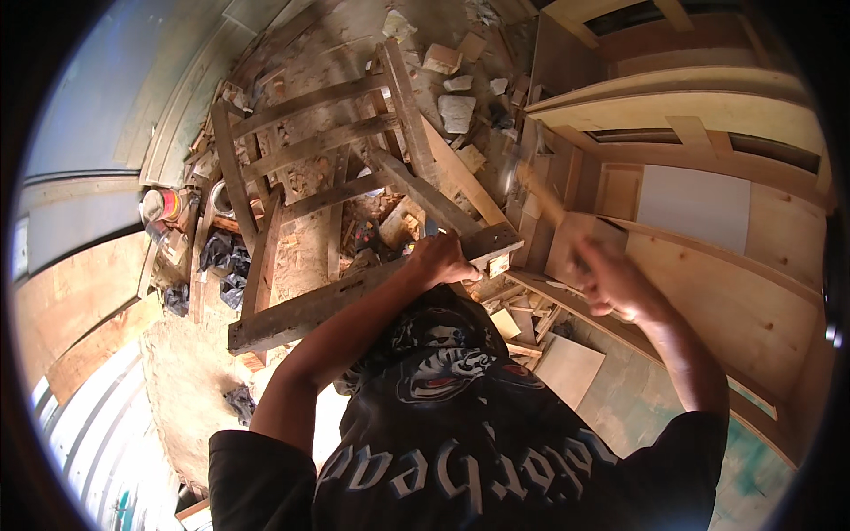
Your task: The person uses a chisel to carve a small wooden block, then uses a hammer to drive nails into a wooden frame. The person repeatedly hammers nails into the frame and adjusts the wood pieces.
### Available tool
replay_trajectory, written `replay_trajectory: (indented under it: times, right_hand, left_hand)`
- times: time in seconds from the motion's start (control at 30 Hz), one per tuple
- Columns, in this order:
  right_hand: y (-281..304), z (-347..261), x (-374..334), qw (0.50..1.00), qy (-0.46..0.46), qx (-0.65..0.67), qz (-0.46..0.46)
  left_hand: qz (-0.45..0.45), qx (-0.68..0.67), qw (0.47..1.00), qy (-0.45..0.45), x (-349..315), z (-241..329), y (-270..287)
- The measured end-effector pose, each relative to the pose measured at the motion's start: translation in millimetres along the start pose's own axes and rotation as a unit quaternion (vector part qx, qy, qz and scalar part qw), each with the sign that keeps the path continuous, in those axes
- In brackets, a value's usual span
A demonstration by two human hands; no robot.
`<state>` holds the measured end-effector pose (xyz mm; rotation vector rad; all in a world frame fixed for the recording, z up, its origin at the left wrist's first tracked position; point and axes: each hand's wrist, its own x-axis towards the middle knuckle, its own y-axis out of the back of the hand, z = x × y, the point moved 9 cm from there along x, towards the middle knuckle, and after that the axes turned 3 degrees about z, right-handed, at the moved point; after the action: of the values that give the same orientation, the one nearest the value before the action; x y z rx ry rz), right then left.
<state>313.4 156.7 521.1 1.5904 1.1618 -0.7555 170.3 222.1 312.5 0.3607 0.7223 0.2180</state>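
My left hand (pixel 440 262) is closed at the right part of a thick, weathered wooden beam (pixel 305 311). A slim blue-grey piece (pixel 431 228) pokes up out of that fist; its lower part is hidden and I cannot tell its kind. The beam belongs to an old wooden frame (pixel 323 146) with several crossbars, tilted in front of me. Raised to the right of the beam, my right hand (pixel 606 276) grips a hammer (pixel 542 193) by its pale wooden handle. Motion blurs the hammer, and its head is hard to make out.
A wooden cabinet carcass (pixel 682 239) with shelves fills the right side. Stone chunks (pixel 456 113) and wood scraps litter the floor beyond the frame. Paint cans (pixel 162 205) and black plastic bags (pixel 226 257) stand at left, near panels and corrugated sheet (pixel 106 442).
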Motion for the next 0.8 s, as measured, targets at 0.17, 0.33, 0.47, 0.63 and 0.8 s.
replay_trajectory:
  times: [0.17, 0.33, 0.47, 0.63, 0.8]
  right_hand:
    - [27.9, -46.4, -7.9, 0.929, 0.272, 0.195, 0.156]
    - [-39.8, 28.7, -6.8, 0.968, 0.064, -0.242, -0.023]
    - [-1.5, -8.4, -28.9, 0.996, 0.09, -0.007, 0.025]
    - [12.4, -57.8, -34.7, 0.889, 0.413, -0.008, 0.198]
    - [-4.5, 69.3, -6.9, 0.98, -0.144, -0.133, 0.043]
  left_hand:
    - [0.028, 0.013, 0.999, -0.013, 3.5, 3.2, 3.8]
    - [-0.052, 0.001, 0.999, -0.006, -2.3, 3.6, -8.2]
    - [-0.032, -0.006, 0.999, 0.013, 4.9, -0.1, -2.9]
    - [0.007, 0.01, 1.0, 0.015, 6.6, -0.8, -1.0]
    - [-0.016, 0.019, 1.0, -0.013, -0.4, 1.8, -4.3]
